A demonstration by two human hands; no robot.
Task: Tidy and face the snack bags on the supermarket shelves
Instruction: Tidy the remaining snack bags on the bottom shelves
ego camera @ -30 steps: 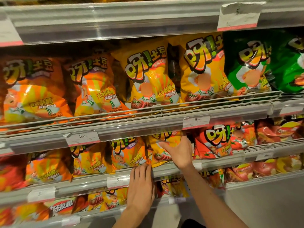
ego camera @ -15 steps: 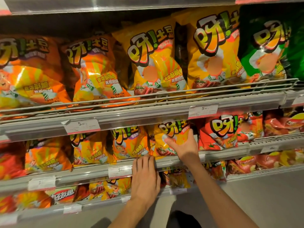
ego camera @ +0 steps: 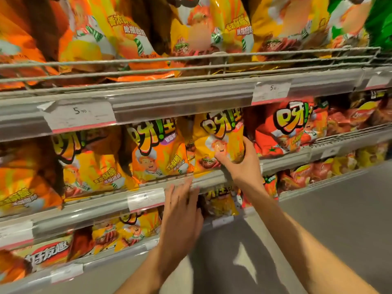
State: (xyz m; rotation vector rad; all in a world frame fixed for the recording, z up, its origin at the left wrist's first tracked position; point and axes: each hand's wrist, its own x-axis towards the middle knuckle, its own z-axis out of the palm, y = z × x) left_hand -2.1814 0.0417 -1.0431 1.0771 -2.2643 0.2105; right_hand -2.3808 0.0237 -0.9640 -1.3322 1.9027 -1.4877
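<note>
A yellow snack bag point(ego camera: 216, 134) stands upright on the middle shelf point(ego camera: 286, 162), and my right hand point(ego camera: 241, 164) grips its lower right part, thumb on the front. Beside it on the left stands an orange-yellow snack bag point(ego camera: 157, 153), and on the right a red snack bag point(ego camera: 282, 132). My left hand point(ego camera: 182, 211) rests flat, fingers straight, on the front rail of the middle shelf, holding nothing. The fingers of my right hand behind the yellow bag are hidden.
The upper shelf point(ego camera: 182, 96) with a wire guard rail point(ego camera: 191, 60) carries large orange, yellow and green bags. Price tags point(ego camera: 80, 115) hang along the rails. The lowest shelf point(ego camera: 84, 266) holds more bags. Grey floor point(ego camera: 339, 219) lies at the lower right.
The view has dropped and moved closer to the middle shelf. My right hand has closed round the yellow bag's lower part and brought it forward and upright. My left hand stays on the rail.
</note>
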